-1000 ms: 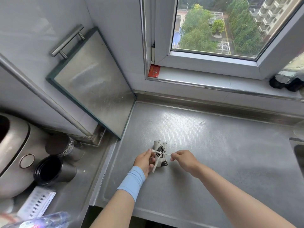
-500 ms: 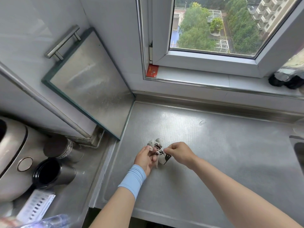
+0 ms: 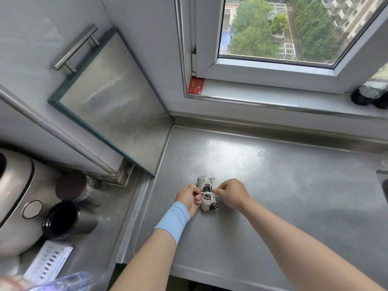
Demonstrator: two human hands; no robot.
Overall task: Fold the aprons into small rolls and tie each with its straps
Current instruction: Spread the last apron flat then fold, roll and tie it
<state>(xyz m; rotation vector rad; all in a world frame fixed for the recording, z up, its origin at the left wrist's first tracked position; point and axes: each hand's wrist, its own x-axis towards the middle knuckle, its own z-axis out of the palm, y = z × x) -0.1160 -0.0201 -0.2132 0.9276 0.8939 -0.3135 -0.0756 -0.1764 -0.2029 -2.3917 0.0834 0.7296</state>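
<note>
Apron (image 3: 209, 203): small tight roll of pale beige cloth with black printed patches; cinched at the middle, both ends flaring
Pose: lying flat; long axis pointing away from the person, slightly tilted
Place: on the steel worktop (image 3: 273, 185); towards its left side
Strap (image 3: 207, 193): thin white cord; crosses the roll's waist; taut; one end pinched by the left hand (image 3: 189, 198), the other by the right hand (image 3: 231, 193)

Stainless-steel kitchen counter beneath a window, seen from above.
The dimpled grey counter (image 3: 283, 196) runs back to a raised steel lip below a pale windowsill (image 3: 252, 93). A white-framed window (image 3: 210, 49) looks down on green trees (image 3: 252, 38) and apartment blocks, and soft daylight shines on the metal. At left, against the pale wall (image 3: 144, 38), stands a steel panel (image 3: 117, 106) with a bar handle (image 3: 74, 48).
</note>
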